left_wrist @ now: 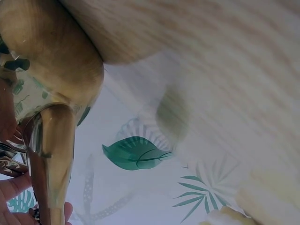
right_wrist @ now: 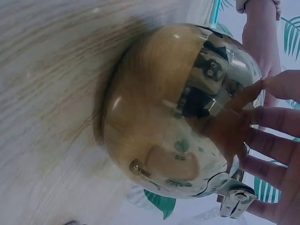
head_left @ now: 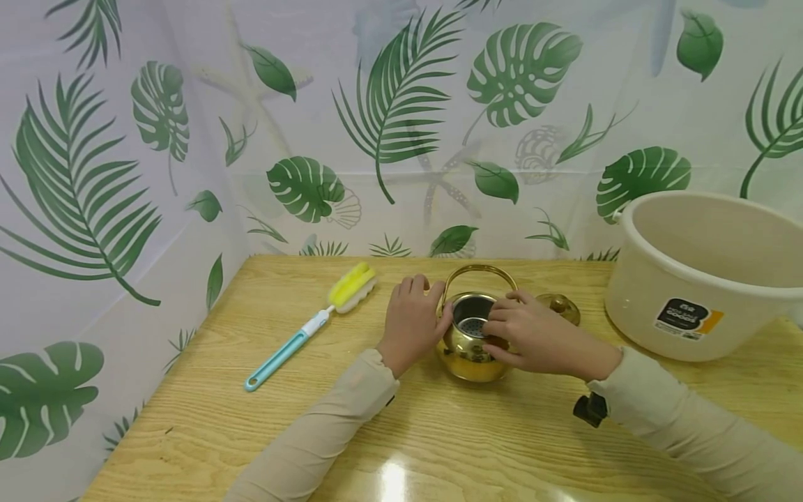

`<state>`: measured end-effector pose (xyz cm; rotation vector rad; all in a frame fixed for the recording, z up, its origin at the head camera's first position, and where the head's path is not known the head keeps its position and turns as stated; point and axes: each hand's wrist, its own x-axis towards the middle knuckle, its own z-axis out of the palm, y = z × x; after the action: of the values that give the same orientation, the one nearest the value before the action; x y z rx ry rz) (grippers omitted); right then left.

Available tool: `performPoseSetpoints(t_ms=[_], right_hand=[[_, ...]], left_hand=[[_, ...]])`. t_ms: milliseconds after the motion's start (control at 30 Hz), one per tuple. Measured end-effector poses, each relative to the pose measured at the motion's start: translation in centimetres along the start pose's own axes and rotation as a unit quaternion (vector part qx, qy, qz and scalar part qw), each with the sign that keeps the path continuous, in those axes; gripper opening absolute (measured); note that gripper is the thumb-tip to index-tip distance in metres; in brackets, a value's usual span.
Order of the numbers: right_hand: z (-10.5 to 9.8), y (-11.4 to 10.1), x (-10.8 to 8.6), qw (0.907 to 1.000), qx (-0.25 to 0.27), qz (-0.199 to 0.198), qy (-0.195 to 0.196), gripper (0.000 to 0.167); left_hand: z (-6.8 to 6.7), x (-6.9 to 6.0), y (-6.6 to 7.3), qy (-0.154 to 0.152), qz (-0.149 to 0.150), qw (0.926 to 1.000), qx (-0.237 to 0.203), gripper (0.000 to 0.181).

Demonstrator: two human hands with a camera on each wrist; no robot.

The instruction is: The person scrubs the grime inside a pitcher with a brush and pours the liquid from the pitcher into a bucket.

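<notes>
A shiny gold teapot [head_left: 473, 359] stands upright on the table with its hoop handle [head_left: 479, 268] raised. Inside its uncovered mouth sits a metal strainer [head_left: 472, 326] with small holes. My left hand [head_left: 410, 321] holds the pot's left side near the handle's base; the left wrist view shows fingertips [left_wrist: 14, 187] beside the spout [left_wrist: 58, 154]. On the right, my right hand [head_left: 533, 335] grips the rim, its fingers [right_wrist: 272, 140] over the edge and its thumb [right_wrist: 283, 86] against the body [right_wrist: 150, 103]. Some right fingertips are hidden at the mouth.
The gold lid [head_left: 560, 307] lies behind my right hand. A large cream bucket [head_left: 652, 307] stands at the far right. To the left lies a brush [head_left: 282, 359] with a blue handle and yellow-and-white sponge head. A leaf-printed curtain [head_left: 401, 216] borders the wooden table [head_left: 207, 432].
</notes>
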<state>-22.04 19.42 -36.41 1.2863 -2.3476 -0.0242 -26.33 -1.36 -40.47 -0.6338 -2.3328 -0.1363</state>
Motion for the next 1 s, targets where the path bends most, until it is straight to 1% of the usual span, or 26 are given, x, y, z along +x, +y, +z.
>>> performPoseSetpoints(t_ms=[267,433,533,667,800,1000], right_hand=[[-0.23,-0.04,0.20,0.9998,0.006,0.009,-0.017,0.015],[-0.32,-0.02,0.25,0.9997,0.009,0.011,-0.020,0.013],[-0.31,-0.05,0.27,0.9997,0.006,0.010,-0.019,0.010],[-0.29,-0.06,0.25,0.9999,0.004,0.006,-0.011,0.007],[-0.27,-0.06,0.16,1.0000,0.003,0.004,0.001,0.008],[-0.03,-0.05,0.06,0.9992,-0.015,-0.008,0.037,0.014]], left_hand=[[-0.28,0.07,0.05,-0.002,0.001,1.0000,0.004,0.023],[-0.48,0.07,0.06,-0.011,-0.001,0.9999,0.006,0.024],[-0.50,0.03,0.09,-0.011,-0.001,0.9999,0.004,0.024],[-0.33,-0.04,0.10,-0.003,-0.001,1.0000,0.000,0.023],[-0.31,-0.08,0.12,-0.001,-0.002,1.0000,-0.004,0.023],[-0.27,-0.10,0.13,0.007,-0.003,0.9999,0.008,0.022]])
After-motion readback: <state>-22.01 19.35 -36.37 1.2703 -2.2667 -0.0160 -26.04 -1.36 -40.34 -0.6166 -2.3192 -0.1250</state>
